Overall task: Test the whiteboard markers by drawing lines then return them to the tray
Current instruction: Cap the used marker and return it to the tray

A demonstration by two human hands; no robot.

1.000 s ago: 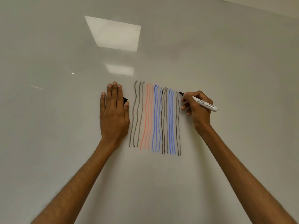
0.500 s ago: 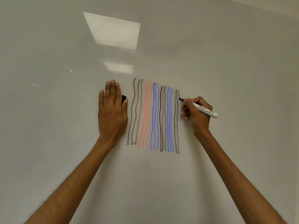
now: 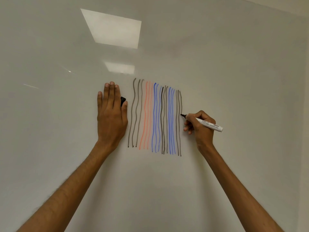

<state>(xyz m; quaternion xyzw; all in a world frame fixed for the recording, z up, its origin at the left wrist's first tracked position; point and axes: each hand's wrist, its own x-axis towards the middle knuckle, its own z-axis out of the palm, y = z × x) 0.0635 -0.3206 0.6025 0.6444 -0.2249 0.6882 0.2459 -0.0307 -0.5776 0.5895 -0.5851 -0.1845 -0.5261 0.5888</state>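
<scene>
Lower now, right hand (image 3: 201, 129) draws with "Kent"-labelled marker (image 3: 209, 124).

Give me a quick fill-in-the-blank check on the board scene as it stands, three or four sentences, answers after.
1. The right hand holds a whiteboard marker with a ____ tip.
2. The left hand lies ____ on the whiteboard.
3. The black cap sits under the ____ hand.
4. Between the leftmost grey lines and the first blue lines run ____ lines.

Missing words: black; flat; left; orange
</scene>
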